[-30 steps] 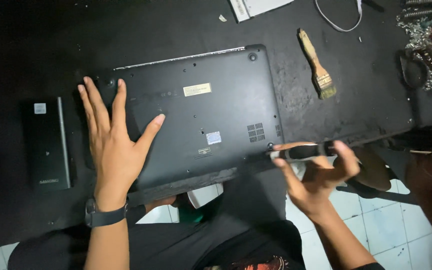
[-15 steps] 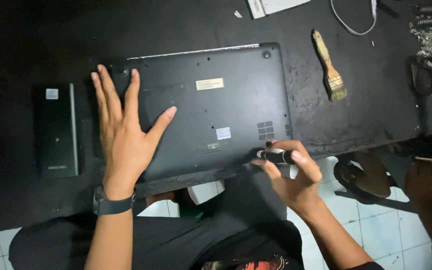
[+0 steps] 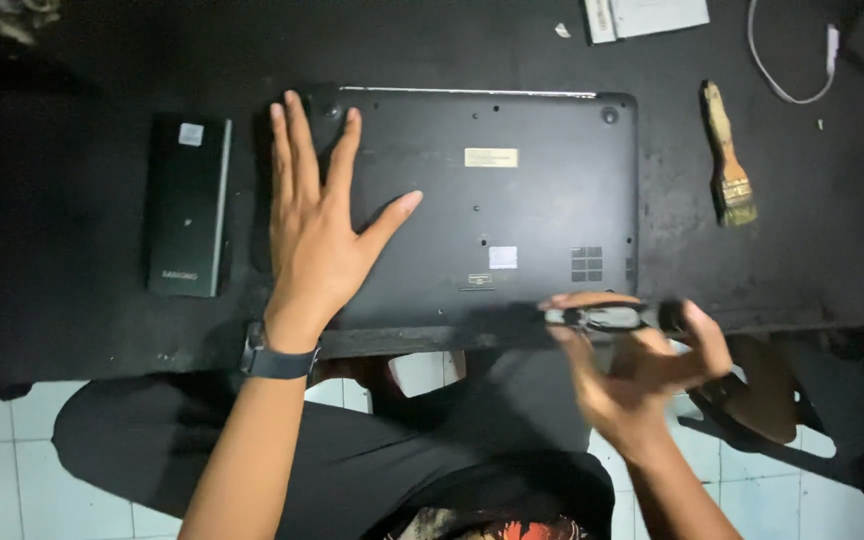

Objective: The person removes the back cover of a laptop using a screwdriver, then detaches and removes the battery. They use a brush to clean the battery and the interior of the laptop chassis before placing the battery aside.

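Since half a second ago the right hand (image 3: 642, 365) has slid rightward along the laptop's near edge and lifted slightly, blurred with motion, while the left hand (image 3: 324, 225) has stayed planted. The desk (image 3: 72, 80) is black and carries everything. On it the laptop (image 3: 512, 200) lies upside down, dark base up, its long axis running left to right and its near edge hanging just at the desk's front. The left hand lies open and flat on the laptop's left part, fingers spread and pointing away from the person, a watch (image 3: 277, 360) on the wrist. The right hand is closed around a dark tool (image 3: 607, 318), held sideways, parallel to the laptop's near edge and touching or just above its right corner; which is too blurred to tell. So the right hand is nearer that corner. A black box (image 3: 187, 205) lies left of the laptop, a brush (image 3: 727, 160) right of it, both apart.
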